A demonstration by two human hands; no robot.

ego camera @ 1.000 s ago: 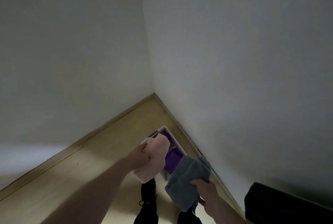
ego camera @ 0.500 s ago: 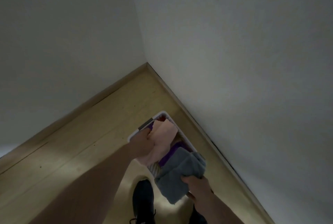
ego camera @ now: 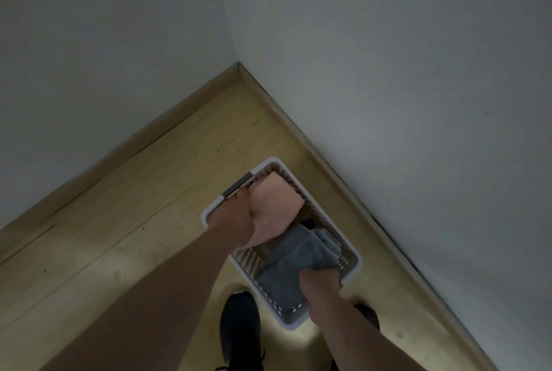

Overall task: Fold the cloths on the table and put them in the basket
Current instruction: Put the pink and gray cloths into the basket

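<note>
A white perforated basket (ego camera: 349,263) stands on the wooden floor in a corner of the room. My left hand (ego camera: 239,215) grips a folded pink cloth (ego camera: 274,206) over the far half of the basket. My right hand (ego camera: 319,284) grips a folded grey cloth (ego camera: 295,263) that sits low in the near half of the basket. A sliver of purple cloth (ego camera: 309,223) shows between the two. The table is out of view.
Two white walls (ego camera: 388,72) meet just beyond the basket, with a wooden skirting board (ego camera: 328,173) along the floor. My dark shoes (ego camera: 240,326) stand right in front of the basket. Open floor (ego camera: 119,221) lies to the left.
Both hands have gone down with their cloths, from above the basket into it. The view has tilted down, so the basket is larger and nearer.
</note>
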